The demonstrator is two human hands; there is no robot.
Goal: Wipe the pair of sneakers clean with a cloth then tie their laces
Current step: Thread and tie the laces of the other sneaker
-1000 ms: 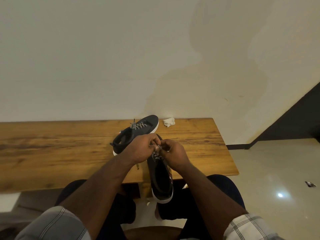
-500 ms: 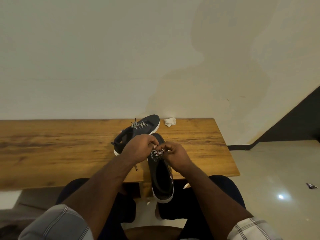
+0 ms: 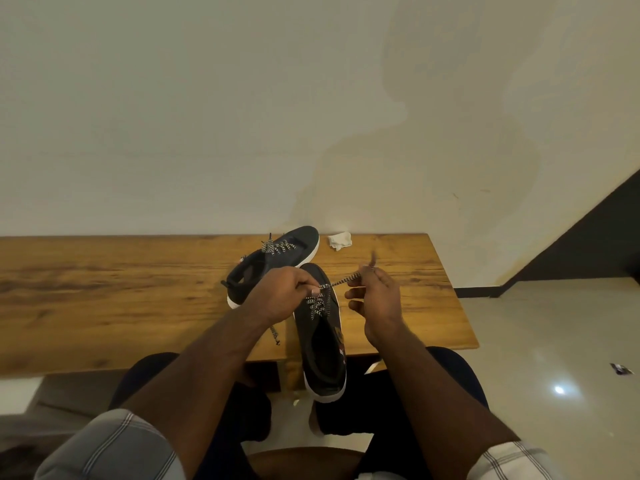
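Observation:
A dark sneaker with a white sole (image 3: pixel 323 344) lies on the wooden table (image 3: pixel 104 299), its heel hanging over the near edge. My left hand (image 3: pixel 277 296) pinches its black-and-white lace (image 3: pixel 317 303) over the tongue. My right hand (image 3: pixel 375 296) grips the other lace end and holds it stretched out to the right. One loose lace end hangs below my left wrist. The second dark sneaker (image 3: pixel 273 261) lies behind, toe pointing toward the wall, its lace gathered on top. A crumpled white cloth (image 3: pixel 340 240) rests by the wall.
The table runs along a pale wall and ends at the right, where a glossy tiled floor (image 3: pixel 554 341) begins. A small dark scrap (image 3: pixel 621 368) lies on the floor. My knees sit under the table's near edge.
My hands were bunched together over the near sneaker's laces. Now my right hand has drawn away to the right, stretching a lace end taut, while my left hand stays at the tongue.

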